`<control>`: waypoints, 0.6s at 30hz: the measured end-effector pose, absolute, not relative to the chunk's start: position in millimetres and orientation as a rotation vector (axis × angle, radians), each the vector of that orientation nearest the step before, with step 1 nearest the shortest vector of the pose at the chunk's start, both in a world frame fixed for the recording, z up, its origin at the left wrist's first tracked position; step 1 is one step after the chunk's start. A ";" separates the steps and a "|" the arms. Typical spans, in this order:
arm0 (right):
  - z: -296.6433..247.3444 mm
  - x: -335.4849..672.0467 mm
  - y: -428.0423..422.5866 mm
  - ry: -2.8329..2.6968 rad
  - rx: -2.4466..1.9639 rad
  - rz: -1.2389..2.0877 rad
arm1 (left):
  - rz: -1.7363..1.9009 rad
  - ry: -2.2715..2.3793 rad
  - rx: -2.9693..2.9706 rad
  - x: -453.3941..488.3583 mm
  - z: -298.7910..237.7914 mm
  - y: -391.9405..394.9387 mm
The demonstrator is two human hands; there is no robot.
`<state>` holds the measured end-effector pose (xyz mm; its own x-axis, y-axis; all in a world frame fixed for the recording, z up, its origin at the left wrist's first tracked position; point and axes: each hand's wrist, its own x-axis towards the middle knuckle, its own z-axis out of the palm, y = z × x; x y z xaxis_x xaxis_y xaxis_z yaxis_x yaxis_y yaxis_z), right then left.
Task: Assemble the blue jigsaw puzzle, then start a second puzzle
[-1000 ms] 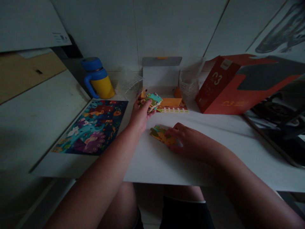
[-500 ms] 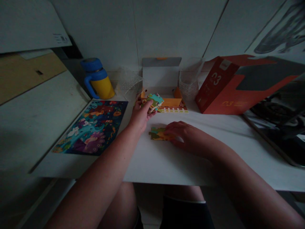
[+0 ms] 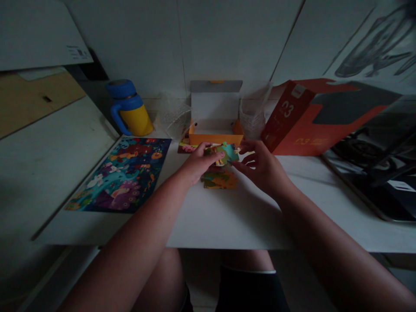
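Note:
My left hand (image 3: 196,164) is closed on a small stack of colourful puzzle pieces (image 3: 225,154), held just above the white table (image 3: 227,216). My right hand (image 3: 261,167) is close beside it on the right, fingers curled and touching the teal piece on the stack. A joined green and orange puzzle section (image 3: 219,180) lies flat on the table below both hands. Behind the hands stands an open orange puzzle box (image 3: 215,130) with its grey lid up.
A finished colourful puzzle picture (image 3: 121,175) lies at the left. A blue and yellow bottle (image 3: 129,108) stands at the back left. Clear plastic bags (image 3: 253,110) flank the box. A large red carton (image 3: 312,119) lies at the right, with dark gear (image 3: 373,169) beyond it.
My right hand left the flat section on the table and rose to the stack. My left hand brought the stack right and nearer. The view shifted slightly.

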<state>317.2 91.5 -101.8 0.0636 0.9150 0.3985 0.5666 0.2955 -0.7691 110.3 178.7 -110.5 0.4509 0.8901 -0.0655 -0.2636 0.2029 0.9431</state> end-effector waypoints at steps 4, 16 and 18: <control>-99.1 319.2 93.6 -1.720 -1.396 0.508 | 0.871 0.760 1.118 109.3 -112.6 177.8; -104.6 317.8 97.1 -1.372 -1.451 0.740 | 0.846 0.761 1.105 110.9 -113.5 179.8; -101.6 316.2 96.8 -1.249 -1.401 0.862 | 0.848 0.729 1.078 110.3 -113.7 180.3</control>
<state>316.2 96.8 -101.6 0.2039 0.9722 0.1149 0.2378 0.0647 -0.9691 110.3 180.3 -113.7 0.4905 0.8660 -0.0970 -0.2259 0.2339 0.9457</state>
